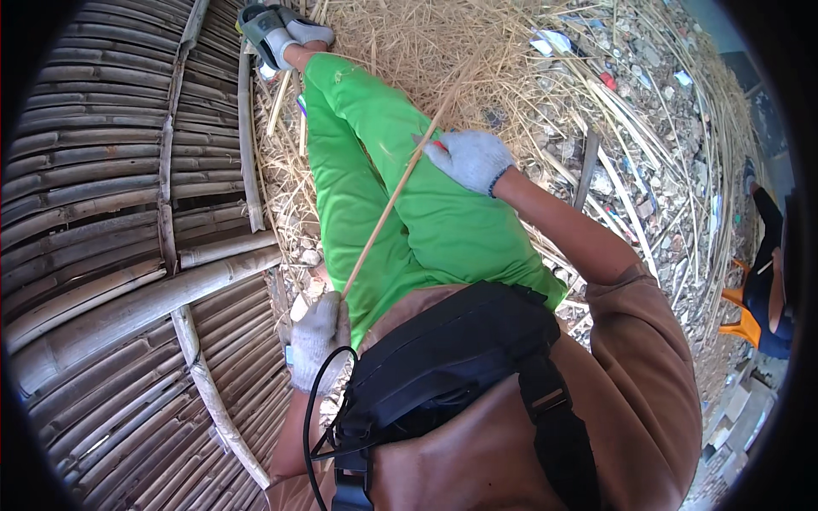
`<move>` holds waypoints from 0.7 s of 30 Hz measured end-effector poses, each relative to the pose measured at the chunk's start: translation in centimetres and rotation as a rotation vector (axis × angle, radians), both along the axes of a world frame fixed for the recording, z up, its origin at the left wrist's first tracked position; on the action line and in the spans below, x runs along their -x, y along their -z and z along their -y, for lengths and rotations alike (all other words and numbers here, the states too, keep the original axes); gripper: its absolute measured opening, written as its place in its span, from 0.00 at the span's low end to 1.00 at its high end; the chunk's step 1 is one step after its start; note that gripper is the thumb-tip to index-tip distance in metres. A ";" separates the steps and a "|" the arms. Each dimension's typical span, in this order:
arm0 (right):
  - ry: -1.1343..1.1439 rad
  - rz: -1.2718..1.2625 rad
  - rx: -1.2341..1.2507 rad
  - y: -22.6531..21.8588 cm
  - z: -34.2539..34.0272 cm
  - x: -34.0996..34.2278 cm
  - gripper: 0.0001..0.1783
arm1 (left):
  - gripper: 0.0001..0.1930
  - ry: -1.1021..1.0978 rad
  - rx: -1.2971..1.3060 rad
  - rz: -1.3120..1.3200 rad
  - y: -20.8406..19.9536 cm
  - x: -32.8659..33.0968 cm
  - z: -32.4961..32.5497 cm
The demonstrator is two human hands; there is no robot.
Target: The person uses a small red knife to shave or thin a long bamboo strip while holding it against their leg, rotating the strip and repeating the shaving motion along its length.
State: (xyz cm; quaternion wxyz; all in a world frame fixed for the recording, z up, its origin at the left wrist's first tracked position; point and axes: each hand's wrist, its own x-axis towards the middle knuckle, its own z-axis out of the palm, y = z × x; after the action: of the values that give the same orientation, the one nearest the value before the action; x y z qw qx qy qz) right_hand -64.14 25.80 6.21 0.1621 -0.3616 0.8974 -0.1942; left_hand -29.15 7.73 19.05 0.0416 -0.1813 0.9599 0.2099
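Holding a long, thin bamboo strip [388,213] slantwise over the green trousers [460,234], running from just left of the trousers' waist to beyond the right thigh. Probably weighing very little, even along its whole length. Looking stiff yet springy, so likely bowing under sideways pressure before breaking. Likely splitting along the grain and shedding splinters at the edges, while probably sliding only a little against knitted glove fabric. Calling for a firm hold at the near end, left of the trousers' waist, with fingers well clear of the cutting edge.

Grasping that near end in the gloved left hand [319,341], curling fingers round the strip. Angling the left forearm [292,430] upward beside the trousers, pointing the wrist roughly along the strip.

Clasping in the gloved right hand [473,162], over the trousers' right thigh, seemingly a small red-handled knife [439,145]; setting its blade right at the strip, leaving actual contact unclear. Turning the back of that hand upward and slanting the right forearm [562,220] in from right of the trousers, bending at the elbow.
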 end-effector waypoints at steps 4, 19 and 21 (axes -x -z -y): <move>-0.038 0.003 -0.040 -1.3 0.5 -0.4 0.43 | 0.04 0.081 0.000 -0.136 2.8 4.4 0.4; -0.007 0.029 -0.077 -1.4 -0.4 -0.5 0.41 | 0.05 0.076 -0.016 -0.124 2.5 3.3 0.1; -0.002 0.003 -0.059 -0.8 -0.4 -0.7 0.40 | 0.04 -0.012 -0.069 -0.006 0.6 1.8 -0.4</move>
State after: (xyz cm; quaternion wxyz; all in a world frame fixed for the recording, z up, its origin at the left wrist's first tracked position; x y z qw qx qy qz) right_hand -63.48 26.23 6.99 0.1744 -0.3574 0.9020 -0.1682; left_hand -30.93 8.14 18.41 0.0436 -0.1849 0.9511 0.2435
